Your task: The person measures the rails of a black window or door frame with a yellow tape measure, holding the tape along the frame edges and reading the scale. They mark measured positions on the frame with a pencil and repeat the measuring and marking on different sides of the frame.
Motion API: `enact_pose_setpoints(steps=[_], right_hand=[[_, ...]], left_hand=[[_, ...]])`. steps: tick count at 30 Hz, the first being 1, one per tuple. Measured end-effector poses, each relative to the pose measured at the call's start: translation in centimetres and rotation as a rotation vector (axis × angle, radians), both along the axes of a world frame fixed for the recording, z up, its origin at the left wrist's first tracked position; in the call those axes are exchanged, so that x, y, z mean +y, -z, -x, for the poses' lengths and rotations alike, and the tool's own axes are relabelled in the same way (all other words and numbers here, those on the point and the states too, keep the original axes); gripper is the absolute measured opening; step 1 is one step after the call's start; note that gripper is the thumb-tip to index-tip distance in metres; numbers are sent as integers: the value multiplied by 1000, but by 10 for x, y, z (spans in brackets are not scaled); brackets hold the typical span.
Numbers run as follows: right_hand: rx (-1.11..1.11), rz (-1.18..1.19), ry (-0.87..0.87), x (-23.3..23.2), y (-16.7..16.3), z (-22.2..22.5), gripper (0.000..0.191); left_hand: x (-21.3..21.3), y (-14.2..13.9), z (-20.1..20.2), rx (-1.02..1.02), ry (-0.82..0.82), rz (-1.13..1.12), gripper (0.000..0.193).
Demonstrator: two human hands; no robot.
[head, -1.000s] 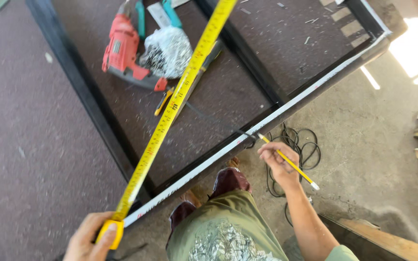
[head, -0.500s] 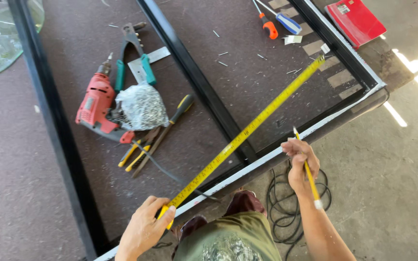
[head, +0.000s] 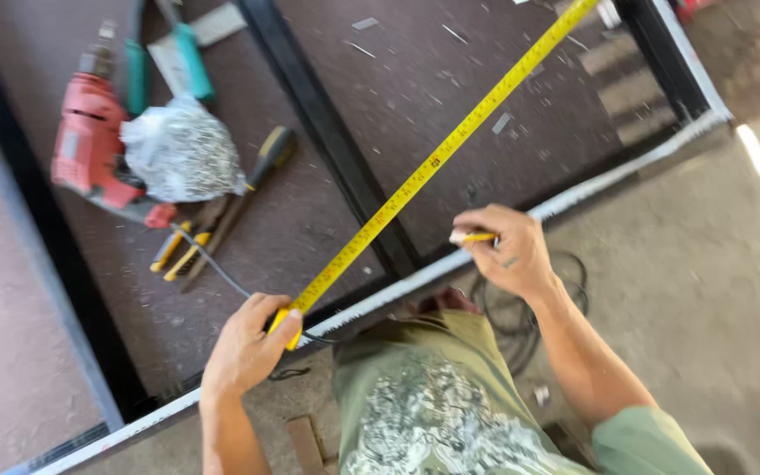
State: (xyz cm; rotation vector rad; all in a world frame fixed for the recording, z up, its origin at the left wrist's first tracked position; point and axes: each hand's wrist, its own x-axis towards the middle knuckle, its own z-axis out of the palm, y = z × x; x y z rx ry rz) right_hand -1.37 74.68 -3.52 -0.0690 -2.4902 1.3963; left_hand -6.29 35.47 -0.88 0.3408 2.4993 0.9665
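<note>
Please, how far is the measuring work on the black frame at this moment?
Done: the yellow tape measure is already pulled out diagonally across the black frame. In hand: the left hand holds the tape's case at the near rail, and the right hand holds a yellow pencil beside the tape. Left: no pencil mark is visible on the frame.

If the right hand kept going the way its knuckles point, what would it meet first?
Probably the yellow tape: the right hand, holding a pencil, points up-left over the white frame edge, and the tape crosses just beyond. Height is unclear, so it might pass under.
</note>
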Motion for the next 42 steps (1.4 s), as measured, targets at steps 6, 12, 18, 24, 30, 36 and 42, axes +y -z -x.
enact_pose_setpoints(steps=[6, 12, 18, 24, 30, 36, 42], right_hand=[[-179, 184, -90, -55, 16, 104, 24], [-131, 34, 63, -103, 8, 200, 57], [-42, -187, 86, -132, 12, 218, 61], [-203, -107, 110, -130, 32, 224, 37], [-190, -81, 122, -124, 45, 225, 38], [-248, -123, 128, -121, 53, 228, 38], [-209, -97, 126, -120, 58, 227, 35]], left_hand=[[23, 32, 9, -61, -230, -286, 33], [68, 56, 27, -274, -466, -609, 33], [70, 64, 48, -267, -611, -736, 32], [70, 77, 51, -365, -694, -795, 31], [70, 88, 51, -363, -690, -792, 31], [68, 95, 50, -378, -713, -747, 33], [67, 96, 47, -363, -708, -735, 34]])
